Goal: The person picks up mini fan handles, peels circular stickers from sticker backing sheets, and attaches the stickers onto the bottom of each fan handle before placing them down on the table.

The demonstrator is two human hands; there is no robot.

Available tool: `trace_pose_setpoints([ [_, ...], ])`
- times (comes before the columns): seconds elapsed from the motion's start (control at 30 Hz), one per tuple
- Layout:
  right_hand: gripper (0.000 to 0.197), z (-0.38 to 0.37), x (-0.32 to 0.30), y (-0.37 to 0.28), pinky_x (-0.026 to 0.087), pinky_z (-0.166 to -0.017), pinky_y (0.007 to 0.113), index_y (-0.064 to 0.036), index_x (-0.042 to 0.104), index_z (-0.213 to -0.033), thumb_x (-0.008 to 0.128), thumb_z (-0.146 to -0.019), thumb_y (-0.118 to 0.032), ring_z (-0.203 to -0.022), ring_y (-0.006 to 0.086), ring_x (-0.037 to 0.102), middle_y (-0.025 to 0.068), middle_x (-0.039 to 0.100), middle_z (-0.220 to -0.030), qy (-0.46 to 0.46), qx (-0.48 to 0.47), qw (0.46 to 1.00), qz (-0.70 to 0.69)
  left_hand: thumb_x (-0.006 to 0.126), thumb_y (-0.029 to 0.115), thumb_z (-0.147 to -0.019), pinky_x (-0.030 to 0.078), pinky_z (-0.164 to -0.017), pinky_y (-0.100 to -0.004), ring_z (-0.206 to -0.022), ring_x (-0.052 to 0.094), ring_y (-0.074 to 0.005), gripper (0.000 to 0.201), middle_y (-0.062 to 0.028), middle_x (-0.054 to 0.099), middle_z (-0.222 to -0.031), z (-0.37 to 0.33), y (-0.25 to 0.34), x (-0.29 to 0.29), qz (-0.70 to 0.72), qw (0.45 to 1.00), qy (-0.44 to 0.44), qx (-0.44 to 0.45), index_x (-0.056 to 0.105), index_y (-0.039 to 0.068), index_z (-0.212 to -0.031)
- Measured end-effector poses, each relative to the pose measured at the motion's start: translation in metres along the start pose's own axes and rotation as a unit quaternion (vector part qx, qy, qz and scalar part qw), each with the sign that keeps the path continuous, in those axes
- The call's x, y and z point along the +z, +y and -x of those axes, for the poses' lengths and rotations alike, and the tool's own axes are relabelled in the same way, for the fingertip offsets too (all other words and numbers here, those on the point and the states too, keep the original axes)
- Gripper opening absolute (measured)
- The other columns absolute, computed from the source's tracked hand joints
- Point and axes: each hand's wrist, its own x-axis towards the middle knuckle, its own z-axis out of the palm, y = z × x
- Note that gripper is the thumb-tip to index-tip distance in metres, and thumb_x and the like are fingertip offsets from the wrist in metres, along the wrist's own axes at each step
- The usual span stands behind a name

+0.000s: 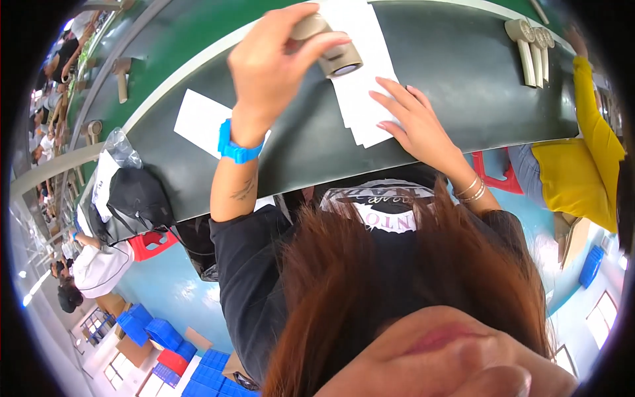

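My left hand [268, 69], with a blue watch on its wrist, grips a beige handheld fan [341, 61] over the far side of the dark table. The fan's rounded end, with a dark ring and a pale disc, points toward me; my fingers cover part of the rest. Under it lies a stack of white paper sheets [360, 109], slightly fanned out. My right hand [418, 126] rests with fingers spread at the right edge of this stack, holding nothing. Left of the stack, another white sheet [198, 126] lies partly hidden behind my left wrist.
Several beige handheld fans [531, 49] stand together at the table's right. A black bag [140, 197] and a clear plastic bag [122, 149] sit at its left end. Beyond the pale rim runs a green surface [192, 40]. A person in a yellow top [572, 172] is at my right.
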Motion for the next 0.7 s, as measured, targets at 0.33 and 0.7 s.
trace_pose_setpoints([
  [0.33,0.016,0.007,0.009,0.018,0.047,-0.070,0.033,-0.0025,0.063,-0.094,0.065,-0.079,-0.001,-0.080,0.0242,0.058,0.0099,0.059,-0.089,0.177,0.105,0.977,-0.062,0.079,0.000,-0.070,0.048,-0.060,-0.0215,-0.076,0.058,-0.0087,0.043,-0.0049,0.062,-0.092,0.015,0.020,0.041,0.314,0.918,-0.032,-0.241,0.059,-0.003,-0.108],
  [0.7,0.010,-0.003,-0.004,0.018,0.045,-0.068,0.033,-0.0008,0.057,-0.084,0.064,-0.078,0.002,-0.075,0.0223,0.055,0.0089,0.054,-0.078,0.155,0.158,0.960,-0.173,0.078,-0.002,-0.070,0.047,-0.066,-0.0207,-0.084,0.057,-0.0102,0.041,-0.0062,0.060,-0.098,0.017,0.019,0.054,0.323,0.924,0.036,-0.202,0.058,-0.003,-0.105],
])
